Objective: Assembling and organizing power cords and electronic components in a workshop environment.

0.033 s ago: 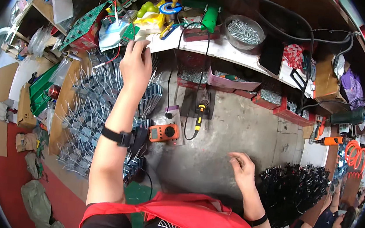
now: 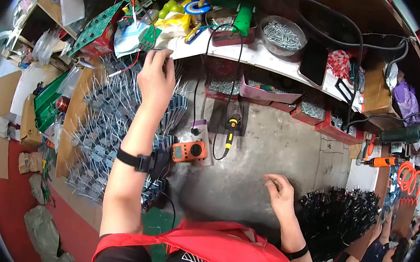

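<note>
At the front edge of the white shelf, your left hand is raised with its fingers bent, just beside a small green circuit board; whether the fingertips pinch or touch anything cannot be told from this view. Your right hand is over the bench, thumb and fingers apart, with nothing visible between them.

The circuit board looks light and stiff, its mounted parts probably fragile; its bare edges would be your safest hold, clear of the thin red wire, which looks soft and easily tugged.

Your left arm stretches well forward, back of the hand upward; your right arm is shorter in reach, its wrist relaxed.

Between your arms lie an orange multimeter and a yellow-and-black soldering iron. Blue-grey parts with white leads crowd beside your left forearm, and black parts are heaped to your right. Beyond, a bowl of screws stands on the shelf.
</note>
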